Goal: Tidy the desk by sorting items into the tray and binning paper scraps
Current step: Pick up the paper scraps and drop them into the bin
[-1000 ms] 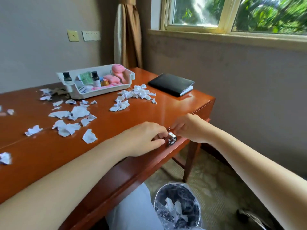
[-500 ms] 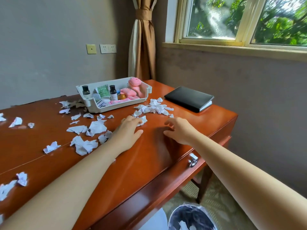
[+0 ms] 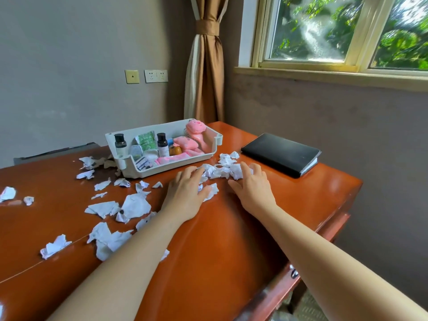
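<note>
A heap of white paper scraps (image 3: 223, 167) lies on the wooden desk (image 3: 231, 239) in front of the white tray (image 3: 162, 169). My left hand (image 3: 186, 193) lies flat on the desk at the heap's left, fingers spread, touching scraps. My right hand (image 3: 252, 188) rests at the heap's right, its fingertips on the scraps. The tray holds two dark-capped bottles, a green packet, an orange item and pink plush toys. More torn scraps (image 3: 134, 206) are scattered over the left half of the desk.
A black notebook (image 3: 281, 154) lies on the desk's far right corner. A drawer handle (image 3: 293, 272) shows on the desk's front edge. A brown curtain hangs behind the tray, and a window sits above the right wall.
Both hands left the drawer handle at the desk's front and reached forward across the desk; they now touch the scrap heap by the tray. The bin has dropped out of view.
</note>
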A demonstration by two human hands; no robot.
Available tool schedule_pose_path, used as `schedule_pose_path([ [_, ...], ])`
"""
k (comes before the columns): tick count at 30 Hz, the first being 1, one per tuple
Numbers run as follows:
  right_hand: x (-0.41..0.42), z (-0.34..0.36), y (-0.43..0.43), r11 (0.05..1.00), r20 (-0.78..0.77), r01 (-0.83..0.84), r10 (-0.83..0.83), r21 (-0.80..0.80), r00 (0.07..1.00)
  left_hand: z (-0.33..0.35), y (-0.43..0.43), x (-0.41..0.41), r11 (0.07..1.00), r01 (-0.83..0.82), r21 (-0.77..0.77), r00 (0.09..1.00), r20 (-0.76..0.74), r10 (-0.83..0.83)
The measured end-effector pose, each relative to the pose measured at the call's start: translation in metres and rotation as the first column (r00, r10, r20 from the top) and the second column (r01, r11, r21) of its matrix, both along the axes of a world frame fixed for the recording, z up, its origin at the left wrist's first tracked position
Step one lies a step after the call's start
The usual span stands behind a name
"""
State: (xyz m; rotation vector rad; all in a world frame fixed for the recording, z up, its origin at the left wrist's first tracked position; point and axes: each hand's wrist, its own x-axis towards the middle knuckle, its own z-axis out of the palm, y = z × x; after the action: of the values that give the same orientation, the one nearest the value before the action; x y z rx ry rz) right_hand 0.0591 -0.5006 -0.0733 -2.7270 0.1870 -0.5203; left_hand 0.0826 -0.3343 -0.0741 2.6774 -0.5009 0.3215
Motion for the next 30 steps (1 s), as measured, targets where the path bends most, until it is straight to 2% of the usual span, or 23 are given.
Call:
schedule_pose_path([
  [3,0.014,0.0,-0.001,1.0,-0.004,-0.007,0.007,-0.009,1.0,-0.002,-0.001,0.014,0.999,0.039,0.005,0.999,-0.017,-0.039],
  [7,0.024,0.0,-0.002,0.996,-0.013,-0.094,0.094,-0.004,0.995,-0.003,-0.003,0.028,0.996,0.086,-0.026,0.996,-0.033,-0.087],
  [16,0.021,0.004,-0.002,0.962,0.069,-0.219,0.211,0.165,0.975,-0.003,-0.004,0.031,0.994,0.095,-0.045,0.995,0.038,-0.093],
  [24,0.025,-0.001,-0.01,0.959,0.145,-0.109,0.073,0.262,0.987,-0.001,0.0,0.029,0.991,0.101,-0.09,0.989,0.122,-0.09],
  [27,0.026,-0.002,-0.014,0.967,0.073,-0.021,0.002,0.252,0.997,0.001,0.001,0.03,0.981,0.147,-0.124,0.987,0.087,-0.137],
  [30,0.026,-0.004,-0.016,0.98,0.002,-0.036,0.036,0.193,0.999,0.0,0.0,0.029,0.968,0.216,-0.128,0.976,0.006,-0.217],
])
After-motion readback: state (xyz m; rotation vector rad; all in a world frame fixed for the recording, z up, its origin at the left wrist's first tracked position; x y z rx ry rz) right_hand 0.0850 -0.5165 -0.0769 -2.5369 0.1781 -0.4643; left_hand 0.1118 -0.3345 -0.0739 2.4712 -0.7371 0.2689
